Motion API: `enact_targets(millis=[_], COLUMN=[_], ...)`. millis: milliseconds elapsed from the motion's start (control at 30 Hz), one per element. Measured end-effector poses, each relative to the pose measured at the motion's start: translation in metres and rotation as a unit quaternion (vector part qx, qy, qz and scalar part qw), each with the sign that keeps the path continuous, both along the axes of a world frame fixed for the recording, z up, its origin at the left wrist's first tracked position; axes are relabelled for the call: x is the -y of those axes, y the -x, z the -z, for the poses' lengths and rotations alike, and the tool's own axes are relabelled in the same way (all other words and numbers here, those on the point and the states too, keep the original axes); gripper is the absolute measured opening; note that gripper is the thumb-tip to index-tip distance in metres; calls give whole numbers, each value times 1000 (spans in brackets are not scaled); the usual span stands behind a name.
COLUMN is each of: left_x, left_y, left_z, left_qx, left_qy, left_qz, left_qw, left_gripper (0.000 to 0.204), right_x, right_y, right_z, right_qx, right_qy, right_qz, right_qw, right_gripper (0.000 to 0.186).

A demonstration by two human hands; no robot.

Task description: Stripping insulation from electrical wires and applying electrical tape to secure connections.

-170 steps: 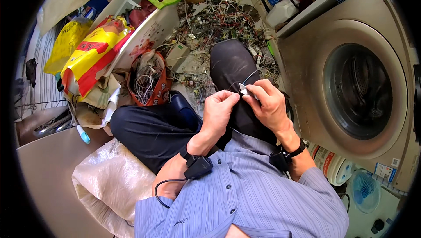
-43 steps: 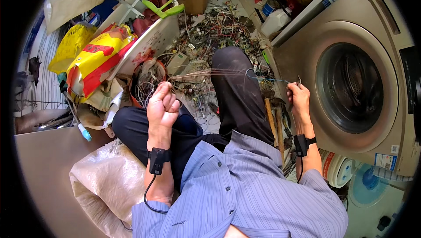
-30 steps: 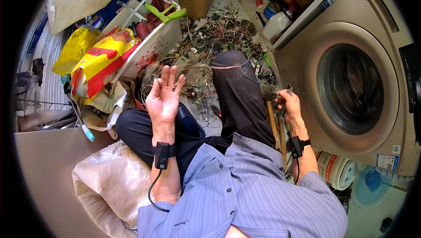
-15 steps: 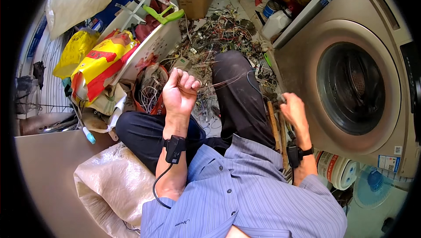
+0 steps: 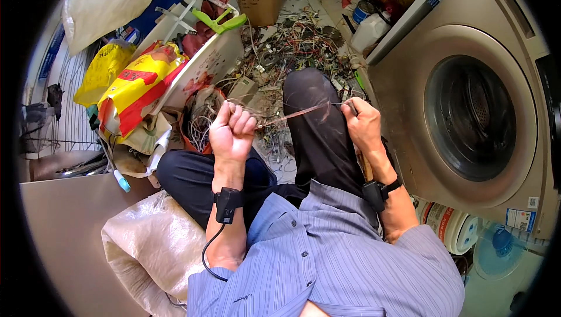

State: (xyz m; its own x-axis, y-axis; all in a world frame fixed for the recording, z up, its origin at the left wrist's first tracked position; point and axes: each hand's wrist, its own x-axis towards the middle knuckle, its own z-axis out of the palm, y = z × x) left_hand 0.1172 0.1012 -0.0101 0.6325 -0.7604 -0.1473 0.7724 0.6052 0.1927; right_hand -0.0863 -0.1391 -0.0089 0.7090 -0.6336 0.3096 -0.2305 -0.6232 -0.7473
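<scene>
A thin bundle of reddish-brown wires (image 5: 292,116) stretches nearly straight between my two hands, across my dark trouser knee. My left hand (image 5: 232,134) is closed in a fist around one end, palm side up. On the other side, my right hand (image 5: 363,125) is closed at the opposite end of the wires. Something small and dark shows at its fingertips, too small to make out. A few loose fine strands hang below the bundle. Beyond my knee lies a heap of tangled wires and small electrical parts (image 5: 298,42).
At the left stand a white tub (image 5: 193,74) and a red-and-yellow bag (image 5: 137,92), with a red bag of wires (image 5: 201,121) nearer. A washing machine (image 5: 397,89) borders the right side. A cardboard box (image 5: 260,1) stands at the back, and a whitish sack (image 5: 155,241) lies near left.
My right hand has moved up and left from beside the washing machine, toward the wires' end. My left hand has dropped slightly. The wires now look straighter and more bunched.
</scene>
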Motion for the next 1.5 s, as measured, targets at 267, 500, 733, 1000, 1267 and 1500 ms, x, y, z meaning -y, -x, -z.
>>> enact_targets(millis=[267,500,733,1000,1267,1500], left_x=[-4,13,17,40,57,45], left_y=[8,23,30,46,65,65], left_z=[-4,-3,0,-39,-51,-21], left_qx=[100,147,171,341,365,269], left_qy=[-190,-203,-280,-420,-305,-280], left_qz=[33,67,63,87,230,192], left_qw=[976,966,942,837,849,901], left_gripper=[32,23,20,36,47,17], right_x=[16,41,12,-9,-40,-35], right_y=[10,13,-10,-28,-48,-40], right_z=[-3,-34,-31,-47,-57,-63], right_qx=[-77,-152,-112,-66,24,-5], right_qy=[-93,-306,-136,-325,-313,-400], right_qz=[-12,-17,-50,-72,-139,-135], right_qw=[993,939,983,941,939,907], right_gripper=[13,27,27,20,19,12])
